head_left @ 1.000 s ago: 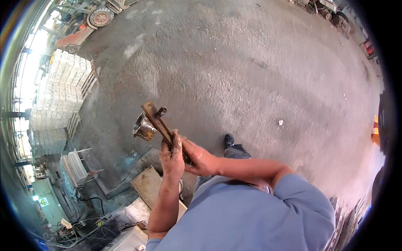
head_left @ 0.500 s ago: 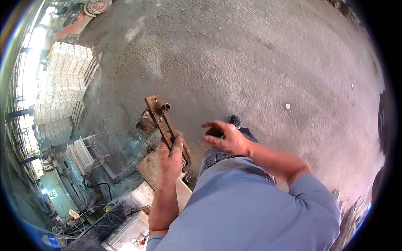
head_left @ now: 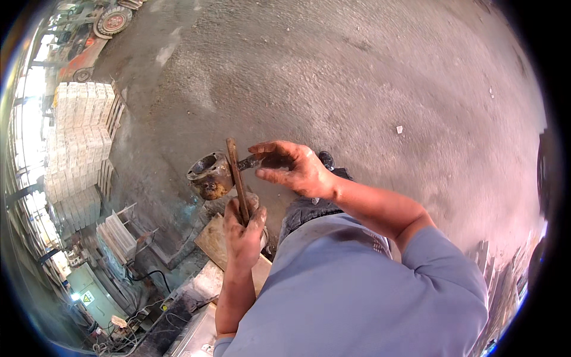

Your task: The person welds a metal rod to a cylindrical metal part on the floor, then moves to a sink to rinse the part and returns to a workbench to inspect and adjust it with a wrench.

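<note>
We are holding one rusty bar [head_left: 237,178], bearing one cup [head_left: 211,174] and one stub [head_left: 246,163], above the floor [head_left: 357,77], its edge now showing instead of its slotted face. Our left hand [head_left: 242,233] is gripping its near end; our right hand [head_left: 300,171], earlier apart, is curving open at the stub, contact unclear. Beyond, we are seeing one shoe [head_left: 326,159].

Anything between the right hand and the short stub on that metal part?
Nothing visible. The right hand, partly curled, is right at the stub; contact is unclear. The flat bar and rounded metal cup are on the far side.
</note>
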Available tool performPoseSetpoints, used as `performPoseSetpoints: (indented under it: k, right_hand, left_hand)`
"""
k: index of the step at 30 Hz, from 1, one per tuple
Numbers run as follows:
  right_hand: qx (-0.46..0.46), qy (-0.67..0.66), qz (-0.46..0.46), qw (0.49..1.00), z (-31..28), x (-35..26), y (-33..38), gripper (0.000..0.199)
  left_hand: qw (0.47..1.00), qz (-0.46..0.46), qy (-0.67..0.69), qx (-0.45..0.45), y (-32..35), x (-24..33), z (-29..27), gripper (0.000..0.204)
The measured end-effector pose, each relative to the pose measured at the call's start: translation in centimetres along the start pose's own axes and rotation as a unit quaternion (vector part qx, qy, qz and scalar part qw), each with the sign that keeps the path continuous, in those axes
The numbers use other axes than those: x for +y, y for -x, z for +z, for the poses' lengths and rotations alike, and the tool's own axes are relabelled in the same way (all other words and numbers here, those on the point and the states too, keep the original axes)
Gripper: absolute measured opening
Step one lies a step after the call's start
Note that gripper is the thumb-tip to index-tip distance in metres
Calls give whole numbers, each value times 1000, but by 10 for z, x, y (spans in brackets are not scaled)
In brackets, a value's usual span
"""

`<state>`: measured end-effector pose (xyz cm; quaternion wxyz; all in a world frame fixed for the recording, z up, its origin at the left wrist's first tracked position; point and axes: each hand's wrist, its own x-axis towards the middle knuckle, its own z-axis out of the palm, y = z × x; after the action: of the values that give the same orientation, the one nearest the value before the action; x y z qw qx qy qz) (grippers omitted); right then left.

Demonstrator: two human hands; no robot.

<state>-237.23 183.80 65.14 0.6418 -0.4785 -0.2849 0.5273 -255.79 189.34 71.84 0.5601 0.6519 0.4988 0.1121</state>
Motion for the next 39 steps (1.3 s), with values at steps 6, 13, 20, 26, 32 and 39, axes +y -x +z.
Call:
performPoseSetpoints:
  k: [6, 13, 20, 26, 32, 39]
  right_hand:
    - [1, 0, -2, 1000, -3, 3, -3, 41]
    - [19, 0, 0, 1000, -5, 9, -2, 41]
    - [11, -111, -15, 994, -15, 16, -3, 45]
    - [-22, -139, -7, 990, -17, 15, -10, 42]
    - [-19, -109, -36, 993, -17, 18, -14, 35]
    - [-25, -157, -15, 987, -15, 10, -13, 33]
  left_hand:
    - [999, 13, -52, -5, -2, 3, 0, 22]
    - [987, 97, -128, 2, -6, -3, 1, 25]
    - [991, 66, -114, 1, -11, 3, 1, 34]
    - [989, 51, -138, -3, -13, 7, 1, 42]
    - [989, 40, -139, 0, -12, 5, 1, 47]
    - [990, 50, -130, 14, -10, 7, 2, 40]
